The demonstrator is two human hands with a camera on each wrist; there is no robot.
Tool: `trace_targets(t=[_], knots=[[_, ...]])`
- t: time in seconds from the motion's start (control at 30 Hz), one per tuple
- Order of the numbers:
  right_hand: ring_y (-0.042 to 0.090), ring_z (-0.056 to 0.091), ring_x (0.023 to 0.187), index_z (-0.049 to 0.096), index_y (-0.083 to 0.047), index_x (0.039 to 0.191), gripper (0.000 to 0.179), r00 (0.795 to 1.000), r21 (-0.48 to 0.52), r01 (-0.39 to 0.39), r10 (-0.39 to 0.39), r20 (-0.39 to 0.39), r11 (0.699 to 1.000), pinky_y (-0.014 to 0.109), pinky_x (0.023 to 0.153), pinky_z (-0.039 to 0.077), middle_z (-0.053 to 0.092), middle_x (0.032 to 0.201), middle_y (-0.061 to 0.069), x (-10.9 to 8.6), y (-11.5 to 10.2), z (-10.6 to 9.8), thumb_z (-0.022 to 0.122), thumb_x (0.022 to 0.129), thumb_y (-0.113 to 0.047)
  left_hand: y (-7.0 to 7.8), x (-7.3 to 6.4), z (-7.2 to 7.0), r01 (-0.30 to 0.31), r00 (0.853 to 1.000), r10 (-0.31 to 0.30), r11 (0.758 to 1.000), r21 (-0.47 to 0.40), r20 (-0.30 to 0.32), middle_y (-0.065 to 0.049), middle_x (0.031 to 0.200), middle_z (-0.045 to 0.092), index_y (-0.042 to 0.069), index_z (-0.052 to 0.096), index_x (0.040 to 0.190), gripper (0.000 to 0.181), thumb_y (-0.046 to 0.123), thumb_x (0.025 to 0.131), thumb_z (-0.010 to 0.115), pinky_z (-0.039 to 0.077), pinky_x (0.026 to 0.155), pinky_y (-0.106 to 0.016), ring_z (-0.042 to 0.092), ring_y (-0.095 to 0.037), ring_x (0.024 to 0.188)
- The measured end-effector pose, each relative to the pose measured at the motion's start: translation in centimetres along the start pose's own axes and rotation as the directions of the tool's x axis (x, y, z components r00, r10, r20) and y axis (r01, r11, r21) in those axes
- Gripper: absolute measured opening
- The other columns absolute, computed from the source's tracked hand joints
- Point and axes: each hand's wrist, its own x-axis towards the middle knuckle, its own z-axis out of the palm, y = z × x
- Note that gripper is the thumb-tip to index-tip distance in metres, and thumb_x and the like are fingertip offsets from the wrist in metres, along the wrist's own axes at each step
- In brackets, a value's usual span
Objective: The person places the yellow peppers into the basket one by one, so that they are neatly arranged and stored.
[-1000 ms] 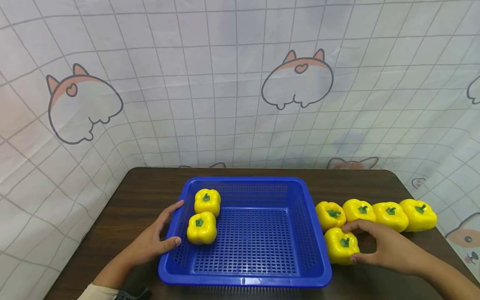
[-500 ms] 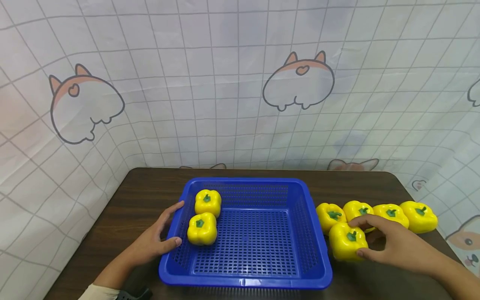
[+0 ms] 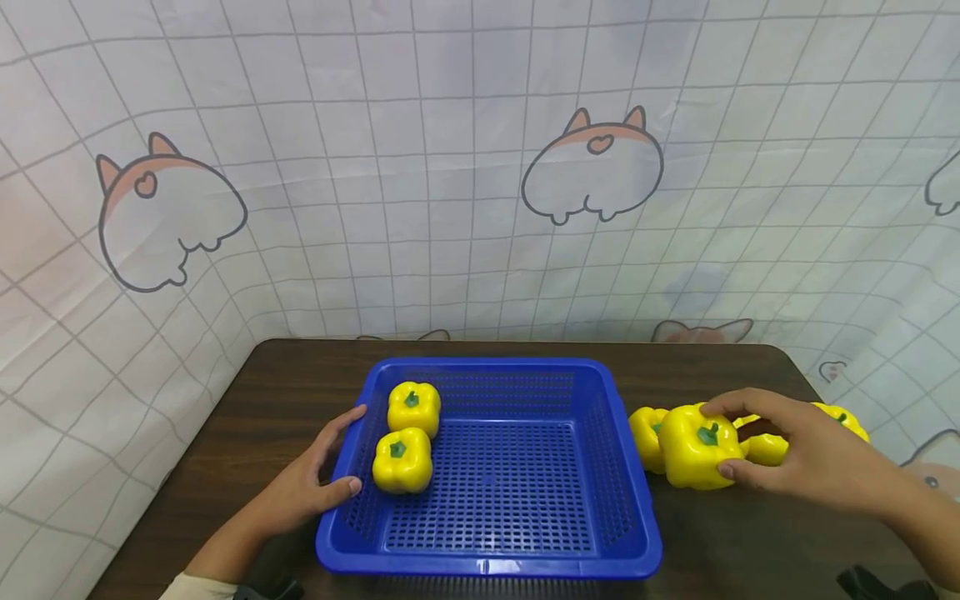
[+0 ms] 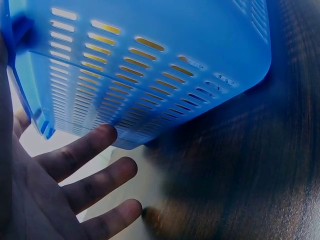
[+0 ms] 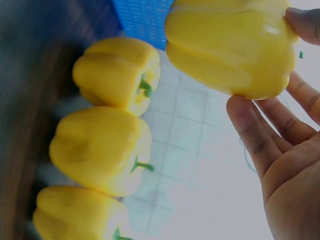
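Observation:
Lifted off the table at the right, a yellow bell pepper (image 3: pixel 699 447) with a green stem is pinched between the thumb and fingertips of my right hand (image 3: pixel 795 446). The right wrist view shows its smooth side (image 5: pixel 232 47) above the table. A blue plastic basket (image 3: pixel 487 567) occupies the middle. Two more yellow bell peppers sit inside along its left wall, a rear one (image 3: pixel 414 408) and a front one (image 3: pixel 402 461). At the basket's left rim rests my left hand (image 3: pixel 303 479), thumb over the edge; its lower fingers (image 4: pixel 100 187) are straight and spread beside the slotted wall.
A row of yellow bell peppers stands right of the basket, partly hidden by the held pepper and hand; the leftmost (image 3: pixel 647 437) is close to the basket wall. The dark wooden table (image 3: pixel 300 375) ends before a white gridded cloth (image 3: pixel 465 208) behind.
My right hand has picked up the front pepper from beside the basket and raised it, moving slightly back in front of the row. The left hand and basket have stayed put.

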Motion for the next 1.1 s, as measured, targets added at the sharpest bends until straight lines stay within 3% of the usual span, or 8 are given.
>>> trace_targets(t=[0.4,0.9,1.1], knots=[[0.005,0.055,0.1,0.057,-0.02,0.12,0.058,0.985,0.078,0.171,-0.17,-0.011,0.982,0.02,0.079,0.05,0.058,0.118,-0.009,2.4,-1.6,0.4,0.083,0.07,-0.01,0.1,-0.1,0.1,-0.008,1.0,0.008,1.0,-0.002,0.002,-0.027,0.136,0.034,0.032,0.013,0.149,0.079,0.012,0.088,0.059,0.057,0.064,-0.037,0.058,-0.036,0.103],[0.007,0.061,0.092,0.055,-0.029,0.123,0.053,0.999,0.089,0.032,-0.036,0.04,0.996,0.025,0.079,0.051,0.057,0.118,-0.014,4.7,-4.3,1.8,0.078,0.076,-0.035,0.4,-0.1,0.2,0.009,1.0,-0.009,1.0,0.029,-0.008,-0.028,0.134,0.037,0.033,0.014,0.148,0.079,0.014,0.087,0.06,0.057,0.064,-0.036,0.059,-0.034,0.102],[0.008,0.06,0.092,0.054,-0.028,0.125,0.053,0.997,0.128,0.04,-0.048,0.06,0.991,0.027,0.079,0.052,0.055,0.12,-0.012,5.5,-5.6,2.5,0.075,0.077,-0.038,0.5,-0.1,0.1,-0.001,1.0,0.001,1.0,0.02,0.001,-0.029,0.134,0.037,0.032,0.014,0.149,0.079,0.013,0.087,0.06,0.057,0.065,-0.036,0.058,-0.035,0.102]])
